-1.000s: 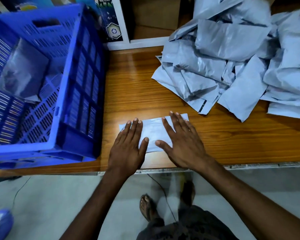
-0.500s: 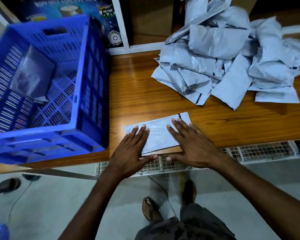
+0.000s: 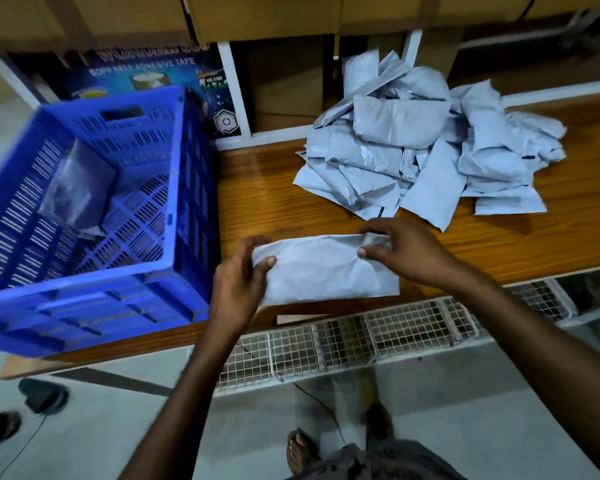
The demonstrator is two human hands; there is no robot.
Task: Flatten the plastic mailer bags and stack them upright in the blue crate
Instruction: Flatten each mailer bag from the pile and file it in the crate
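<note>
The mailer point(image 3: 326, 268) is held between your hands: your left hand point(image 3: 238, 289) pinches its left end, your right hand point(image 3: 406, 254) pinches the top right corner, where it bunches. That slack film could slip or fold on the way to the crate point(image 3: 174, 188), left of your left hand, and slump instead of standing upright.

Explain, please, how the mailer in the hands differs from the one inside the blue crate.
The held mailer is pinched at both ends by the left hand and right hand; the crate's mailer leans untouched inside the blue crate. The held mailer lies lengthwise; the crate's mailer stands tilted. Both are grey and flat.
</note>
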